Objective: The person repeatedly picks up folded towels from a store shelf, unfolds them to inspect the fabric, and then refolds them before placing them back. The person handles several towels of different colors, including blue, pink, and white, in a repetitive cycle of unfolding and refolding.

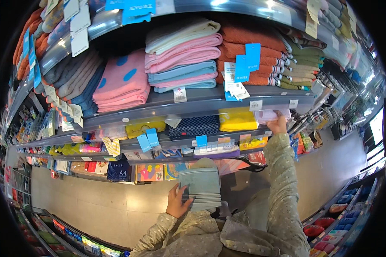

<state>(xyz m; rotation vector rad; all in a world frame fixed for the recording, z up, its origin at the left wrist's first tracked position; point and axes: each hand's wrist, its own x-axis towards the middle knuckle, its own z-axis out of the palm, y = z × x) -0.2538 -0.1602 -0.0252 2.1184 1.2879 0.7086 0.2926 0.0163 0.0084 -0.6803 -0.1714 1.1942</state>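
At the right end of the shelf under the big towel stacks lies a pale pink folded cloth point(269, 115). My right hand point(278, 123) reaches up to it, fingers bent over its front edge and thumb below. Close to my body, my left hand point(178, 202) grips the left edge of a pale grey-blue flat bundle point(200, 183), its near side ridged like stacked layers. What exactly the bundle is, I cannot tell. Left of the pink cloth sit a yellow folded cloth point(238, 120) and a dark blue checked cloth point(195, 127).
Above are pink spotted towels point(123, 81), a mixed towel stack point(182, 58) and rust-orange towels point(248, 49). Blue tags point(247, 63) hang over the shelf edge point(193, 107). Metal hooks point(330, 107) stand to the right. Slippers point(321, 225) fill a rack at lower right.
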